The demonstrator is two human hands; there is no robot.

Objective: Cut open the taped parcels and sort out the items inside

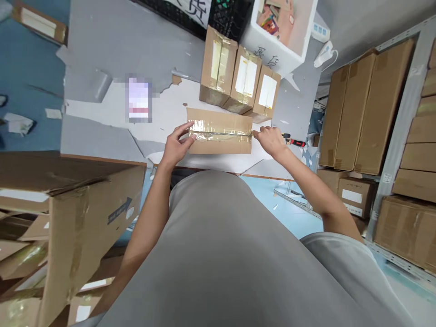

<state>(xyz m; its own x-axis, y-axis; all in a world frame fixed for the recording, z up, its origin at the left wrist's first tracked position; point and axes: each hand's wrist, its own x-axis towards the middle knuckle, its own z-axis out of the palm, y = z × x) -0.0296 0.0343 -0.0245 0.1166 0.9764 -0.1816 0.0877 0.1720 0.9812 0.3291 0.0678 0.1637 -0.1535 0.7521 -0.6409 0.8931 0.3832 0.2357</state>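
- Closed around a slim, mostly hidden tool [253, 133], the right hand [270, 140] is being held at the right end of a long cardboard box [220, 145].
- With fingers and thumb parted, the left hand [177, 144] is being rested on the box's left end.
- The box is being supported flat on a worktable [102, 27], near its front edge, just before a grey-clothed body [211, 254]; shiny tape [221, 129] is being shown along its middle.
- The worktable's grey covering is being broken by torn white patches; a pixelated bright panel [139, 97] is being borne well left of the box.
- Just beyond the box, three taped cartons [230, 105] with pale labels [245, 77] are being lined up, backed by a white foam bin [251, 43] and a black crate [225, 20].
- Beside the right hand, a red-and-black handle [299, 143] is being seen.
- At far left, smaller boxes [20, 313] are being held inside a large open carton [91, 222].
- At far right, stacked brown cartons [361, 104] are being flanked by metal shelving [387, 176].
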